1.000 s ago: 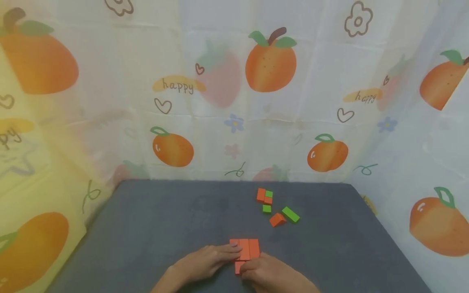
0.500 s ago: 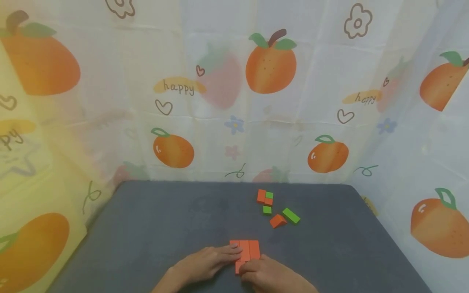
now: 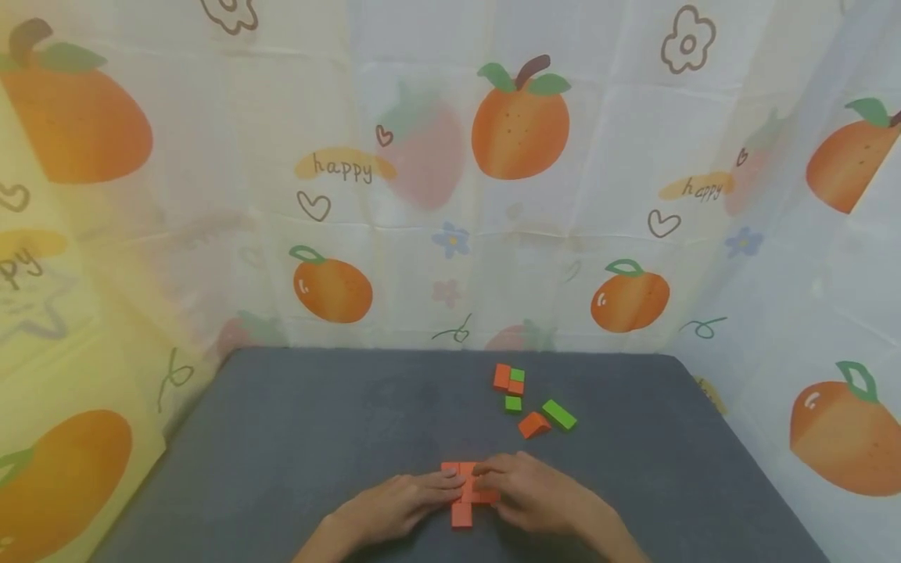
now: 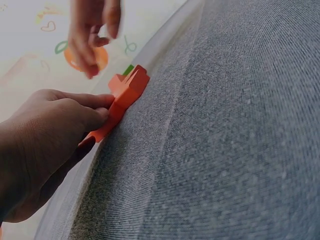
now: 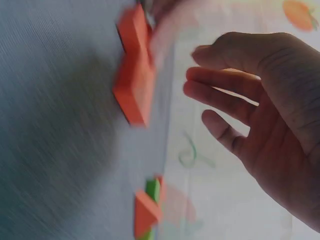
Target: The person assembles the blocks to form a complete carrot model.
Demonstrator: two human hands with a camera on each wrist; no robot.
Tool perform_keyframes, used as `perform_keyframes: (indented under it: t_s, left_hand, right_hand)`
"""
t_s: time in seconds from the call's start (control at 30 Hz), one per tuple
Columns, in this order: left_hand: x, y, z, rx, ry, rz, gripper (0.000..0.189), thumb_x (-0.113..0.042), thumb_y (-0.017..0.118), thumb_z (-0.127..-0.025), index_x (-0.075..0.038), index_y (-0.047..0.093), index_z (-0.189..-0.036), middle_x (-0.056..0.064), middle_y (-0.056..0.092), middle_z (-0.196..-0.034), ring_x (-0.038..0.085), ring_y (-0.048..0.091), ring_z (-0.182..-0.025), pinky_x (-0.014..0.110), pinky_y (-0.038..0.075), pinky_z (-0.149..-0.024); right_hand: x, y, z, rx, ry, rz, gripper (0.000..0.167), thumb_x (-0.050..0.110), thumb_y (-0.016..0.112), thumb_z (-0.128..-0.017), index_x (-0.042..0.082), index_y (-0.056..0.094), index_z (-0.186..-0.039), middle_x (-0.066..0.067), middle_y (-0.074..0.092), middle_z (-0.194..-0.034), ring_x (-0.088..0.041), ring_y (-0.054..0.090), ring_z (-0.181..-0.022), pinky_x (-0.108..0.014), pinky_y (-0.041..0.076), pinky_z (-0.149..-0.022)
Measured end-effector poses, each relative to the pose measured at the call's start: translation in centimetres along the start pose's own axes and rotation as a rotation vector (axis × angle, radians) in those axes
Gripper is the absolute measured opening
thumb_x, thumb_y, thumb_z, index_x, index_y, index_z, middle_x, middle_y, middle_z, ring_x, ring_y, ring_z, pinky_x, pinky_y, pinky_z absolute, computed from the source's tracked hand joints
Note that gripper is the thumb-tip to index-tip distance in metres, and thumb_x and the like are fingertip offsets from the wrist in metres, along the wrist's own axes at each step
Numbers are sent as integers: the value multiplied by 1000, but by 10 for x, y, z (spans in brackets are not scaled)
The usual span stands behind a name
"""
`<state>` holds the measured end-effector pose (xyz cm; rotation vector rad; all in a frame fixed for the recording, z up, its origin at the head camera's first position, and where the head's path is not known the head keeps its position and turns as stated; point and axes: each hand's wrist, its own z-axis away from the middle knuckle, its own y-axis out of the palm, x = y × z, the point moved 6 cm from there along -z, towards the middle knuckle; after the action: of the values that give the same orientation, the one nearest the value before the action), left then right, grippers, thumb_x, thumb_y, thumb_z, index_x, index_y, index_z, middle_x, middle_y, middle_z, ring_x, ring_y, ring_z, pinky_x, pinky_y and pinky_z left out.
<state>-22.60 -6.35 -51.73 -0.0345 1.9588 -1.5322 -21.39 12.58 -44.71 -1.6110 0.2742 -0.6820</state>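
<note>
We saw the left hand (image 3: pixel 404 507) touching the orange blocks (image 3: pixel 468 493) with nearly straight fingers, the right hand (image 3: pixel 538 494) loosely spread above them, holding nothing. These blocks lay edge to edge on the dark table (image 3: pixel 338 422); farther off, we noted an orange wedge (image 3: pixel 533 425), a green bar (image 3: pixel 559 415) and small blocks (image 3: pixel 516 387) unused, so we judged the arranging partly done.

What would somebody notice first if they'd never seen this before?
Probably the patterned cloth, with its big printed oranges, filling the top of the head view. Next, maybe the orange blocks near the front of the dark table, with a person's left grip touching them and the right grip above. Farther back and to the right, a long green block stands out beside an orange wedge.
</note>
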Motion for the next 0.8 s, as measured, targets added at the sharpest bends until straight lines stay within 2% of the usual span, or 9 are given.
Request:
perform_keyframes:
  t_s: [0.07,0.17,0.3,0.4,0.5,0.63,0.73,0.8]
  left_hand:
    - [0,0,0,5,-9,4,43,-22,47,-113,-24,52,-155,-1,54,-159,16,54,-146,38,56,-110]
    - [1,-1,0,13,-30,14,42,-22,48,-112,-23,54,-154,-2,55,-158,15,54,-146,38,55,-111]
    - [2,0,0,16,-40,14,42,-20,49,-112,-24,55,-153,-3,56,-157,14,54,-146,39,55,-112]
    - [2,1,-1,21,-38,24,42,-19,49,-112,-24,55,-154,-3,56,-157,14,53,-147,39,55,-112]
    - [3,3,-2,23,-36,35,43,-19,49,-112,-25,55,-154,-4,56,-157,13,53,-147,38,54,-112]
    - [3,4,-1,27,-32,43,42,-21,48,-112,-25,54,-154,-4,56,-157,12,53,-147,37,54,-112]
    - [3,3,0,23,-32,48,42,-20,49,-112,-24,54,-154,-4,56,-157,13,53,-147,38,54,-113]
    - [2,1,-1,19,-33,40,42,-19,49,-112,-24,55,-153,-4,56,-157,13,53,-147,38,54,-113]
  right_hand:
    - [-19,-12,-4,-48,40,26,32,7,70,-97,11,70,-129,-6,69,-135,-20,67,-123,-46,60,-98]
    - [-55,-26,-9,-160,118,90,31,4,69,-95,5,71,-126,-10,72,-129,-26,71,-113,-49,60,-93]
    - [-103,-33,-14,-247,268,135,31,-2,63,-95,0,70,-126,-16,73,-124,-31,72,-107,-53,60,-86]
    - [-128,-29,-17,-230,339,111,34,-6,59,-96,-3,68,-128,-18,72,-124,-35,71,-112,-55,60,-91]
    - [-142,-21,-18,-167,371,77,34,-5,57,-99,-1,68,-131,-18,72,-127,-38,69,-117,-61,57,-97]
    - [-153,-15,-15,-117,440,119,23,3,59,-102,6,75,-119,-13,73,-113,-37,69,-104,-63,55,-88]
    - [-160,-16,-12,-137,488,177,19,4,59,-102,8,76,-109,-11,70,-104,-34,66,-95,-57,54,-81]
    - [-165,-16,-10,-149,505,189,20,4,59,-102,8,76,-112,-13,70,-107,-35,65,-98,-58,55,-82]
